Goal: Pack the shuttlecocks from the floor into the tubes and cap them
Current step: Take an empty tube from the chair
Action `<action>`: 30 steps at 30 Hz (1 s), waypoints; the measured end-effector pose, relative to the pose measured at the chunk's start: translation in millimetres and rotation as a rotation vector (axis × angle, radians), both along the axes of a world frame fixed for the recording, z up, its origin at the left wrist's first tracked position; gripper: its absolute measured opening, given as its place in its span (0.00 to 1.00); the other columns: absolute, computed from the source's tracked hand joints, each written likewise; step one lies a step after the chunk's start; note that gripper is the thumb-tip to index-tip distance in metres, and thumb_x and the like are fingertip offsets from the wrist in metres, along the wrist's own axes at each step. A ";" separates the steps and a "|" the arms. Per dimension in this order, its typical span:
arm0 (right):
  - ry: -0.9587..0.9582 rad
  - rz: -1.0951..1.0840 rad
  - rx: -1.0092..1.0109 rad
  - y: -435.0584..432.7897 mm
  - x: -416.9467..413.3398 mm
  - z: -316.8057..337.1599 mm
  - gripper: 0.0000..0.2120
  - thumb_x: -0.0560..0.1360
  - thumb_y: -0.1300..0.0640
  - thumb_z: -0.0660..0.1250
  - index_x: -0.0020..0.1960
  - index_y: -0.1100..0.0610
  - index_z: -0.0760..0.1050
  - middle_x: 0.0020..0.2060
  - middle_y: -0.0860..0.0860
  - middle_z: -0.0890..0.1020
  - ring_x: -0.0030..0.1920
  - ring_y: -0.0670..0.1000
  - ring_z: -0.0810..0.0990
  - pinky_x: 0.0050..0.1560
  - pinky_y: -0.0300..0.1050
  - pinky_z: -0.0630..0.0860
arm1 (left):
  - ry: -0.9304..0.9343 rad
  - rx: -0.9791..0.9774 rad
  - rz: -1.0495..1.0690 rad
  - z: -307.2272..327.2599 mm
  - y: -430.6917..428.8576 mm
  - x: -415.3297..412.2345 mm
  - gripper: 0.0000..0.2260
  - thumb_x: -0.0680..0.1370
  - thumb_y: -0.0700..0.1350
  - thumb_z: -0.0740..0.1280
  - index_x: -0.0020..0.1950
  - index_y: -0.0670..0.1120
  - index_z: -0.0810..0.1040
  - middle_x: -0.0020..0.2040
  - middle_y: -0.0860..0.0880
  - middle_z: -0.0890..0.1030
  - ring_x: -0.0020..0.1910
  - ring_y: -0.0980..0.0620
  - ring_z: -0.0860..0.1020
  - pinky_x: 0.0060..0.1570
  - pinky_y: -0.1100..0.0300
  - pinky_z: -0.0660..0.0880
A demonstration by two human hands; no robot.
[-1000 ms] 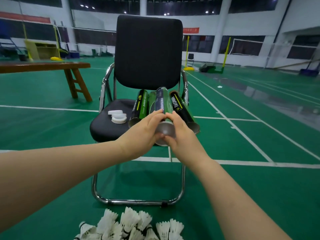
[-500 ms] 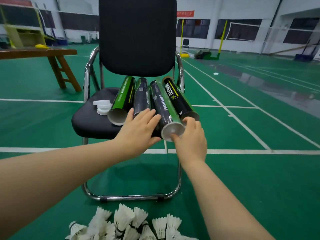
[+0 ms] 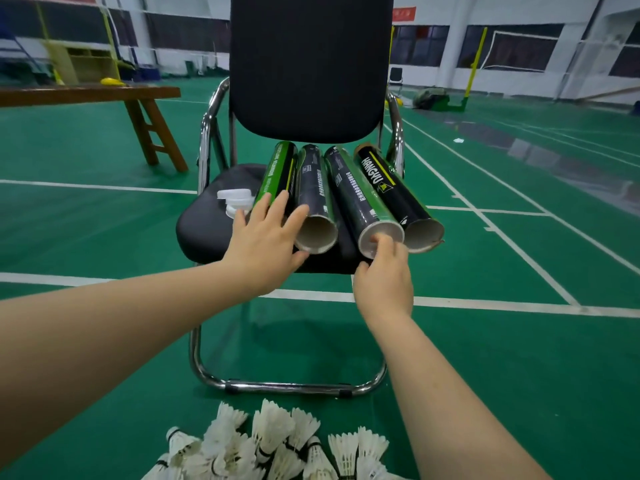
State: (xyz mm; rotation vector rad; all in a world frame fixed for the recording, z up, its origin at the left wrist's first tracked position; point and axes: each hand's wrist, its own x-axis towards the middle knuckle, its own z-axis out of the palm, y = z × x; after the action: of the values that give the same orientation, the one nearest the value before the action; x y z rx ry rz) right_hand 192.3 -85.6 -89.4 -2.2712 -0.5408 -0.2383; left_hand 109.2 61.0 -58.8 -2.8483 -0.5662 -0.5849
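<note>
Four shuttlecock tubes lean against the backrest of a black chair (image 3: pixel 207 233). My left hand (image 3: pixel 266 244) lies with spread fingers over the front ends of the green tube (image 3: pixel 277 171) and the second tube (image 3: pixel 315 188), whose open end shows. The curled fingers of my right hand (image 3: pixel 384 282) touch the white-capped end of the third tube (image 3: pixel 356 192), with the thumb below its rim. To the right lies the black HANGYU tube (image 3: pixel 391 188), its end open. Loose white caps (image 3: pixel 233 202) lie on the seat's left. A pile of white shuttlecocks (image 3: pixel 277 445) covers the floor near me.
The chair's chrome frame (image 3: pixel 287 388) stands on the green court floor between me and the seat. A wooden bench (image 3: pixel 86 95) stands at the far left. Net posts and court lines lie beyond.
The capped tube that both hands held has been laid on the seat among the others. My left hand let go and slid left onto the two left tubes. The view moved closer.
</note>
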 end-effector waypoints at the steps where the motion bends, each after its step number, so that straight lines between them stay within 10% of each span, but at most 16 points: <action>1: 0.014 0.011 -0.034 1.3 -0.9 -1.1 0.19 0.75 0.63 0.58 0.65 0.55 0.65 0.63 0.55 0.66 0.55 0.60 0.72 0.50 0.53 0.72 | -0.009 -0.024 0.030 0.2 5.0 -0.4 0.30 0.77 0.58 0.59 0.75 0.53 0.51 0.76 0.45 0.50 0.74 0.42 0.49 0.67 0.39 0.53; 9: -0.088 -0.026 0.026 0.3 -6.8 -1.9 0.19 0.71 0.64 0.59 0.61 0.56 0.69 0.61 0.54 0.69 0.58 0.57 0.68 0.55 0.52 0.68 | -0.060 -0.363 0.070 -0.2 25.1 -1.6 0.28 0.77 0.41 0.60 0.75 0.51 0.55 0.71 0.41 0.59 0.53 0.37 0.73 0.48 0.47 0.73; 22: -0.276 0.130 0.040 7.2 -23.3 4.5 0.16 0.72 0.65 0.60 0.58 0.56 0.75 0.58 0.51 0.75 0.59 0.53 0.69 0.55 0.48 0.65 | -0.090 -0.316 0.008 0.6 17.9 -10.7 0.25 0.77 0.38 0.59 0.73 0.50 0.61 0.68 0.40 0.63 0.54 0.38 0.72 0.51 0.50 0.72; 30: 0.001 0.318 -0.127 31.5 -35.8 8.9 0.28 0.75 0.61 0.60 0.72 0.48 0.60 0.75 0.53 0.48 0.73 0.55 0.50 0.67 0.50 0.61 | 0.006 -0.275 -0.031 -2.1 15.0 -13.7 0.27 0.77 0.39 0.60 0.74 0.53 0.57 0.74 0.41 0.57 0.61 0.39 0.68 0.57 0.50 0.69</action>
State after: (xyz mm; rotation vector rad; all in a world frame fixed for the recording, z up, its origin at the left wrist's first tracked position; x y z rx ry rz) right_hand 156.5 -54.2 -80.5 -2.2651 -0.9277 -0.0449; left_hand 95.5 76.0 -60.9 -3.1192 -0.6481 -0.5402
